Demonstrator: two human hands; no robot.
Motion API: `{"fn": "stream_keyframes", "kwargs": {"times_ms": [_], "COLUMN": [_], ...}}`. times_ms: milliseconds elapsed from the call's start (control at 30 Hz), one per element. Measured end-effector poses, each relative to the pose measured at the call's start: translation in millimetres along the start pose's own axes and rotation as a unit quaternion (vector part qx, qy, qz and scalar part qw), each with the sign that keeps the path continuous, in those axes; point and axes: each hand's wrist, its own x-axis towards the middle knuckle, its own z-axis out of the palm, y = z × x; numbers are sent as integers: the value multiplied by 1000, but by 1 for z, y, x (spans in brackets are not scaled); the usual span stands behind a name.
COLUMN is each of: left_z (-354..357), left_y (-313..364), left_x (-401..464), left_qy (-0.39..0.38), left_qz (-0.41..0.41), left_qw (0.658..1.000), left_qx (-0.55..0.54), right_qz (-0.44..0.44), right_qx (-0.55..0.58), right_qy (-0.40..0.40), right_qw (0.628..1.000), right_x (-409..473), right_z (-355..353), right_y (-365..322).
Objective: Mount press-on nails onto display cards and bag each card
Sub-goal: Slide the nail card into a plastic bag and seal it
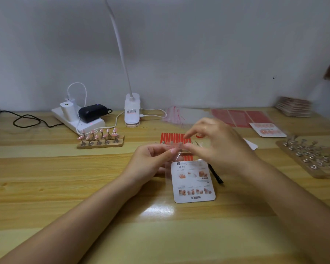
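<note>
A white display card [193,181] lies face down inside a clear bag [169,187] at the middle of the wooden table, its printed instruction side up. My left hand [151,161] pinches the bag's upper flap from the left. My right hand [215,143] pinches the same flap from the right, fingers curled over it. Under the flap lies a sheet of red adhesive strips [172,138]. Pink press-on nails stand on a wooden holder [100,139] to the left.
A white power strip [78,119] with chargers and a clip lamp [132,111] stand at the back. Spare bags [174,114], red sheets [240,116], a bagged card [267,129] and stacked cards [293,106] lie back right. A second holder with bare stands [309,157] sits right.
</note>
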Motion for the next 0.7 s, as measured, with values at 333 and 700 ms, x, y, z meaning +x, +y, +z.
{"fn": "stream_keyframes", "kwargs": {"times_ms": [333, 700], "left_z": [-2, -5], "left_y": [0, 1], "left_x": [-3, -3], "left_qy": [-52, -83], "left_qz": [7, 6], "left_qw": [998, 995], "left_qx": [19, 58], "right_qz": [-77, -63], "right_qx": [76, 149], "right_qy": [42, 42], "right_qw": [993, 986], "right_x": [-9, -8], "right_z": [33, 35], "right_y": [-6, -2]}}
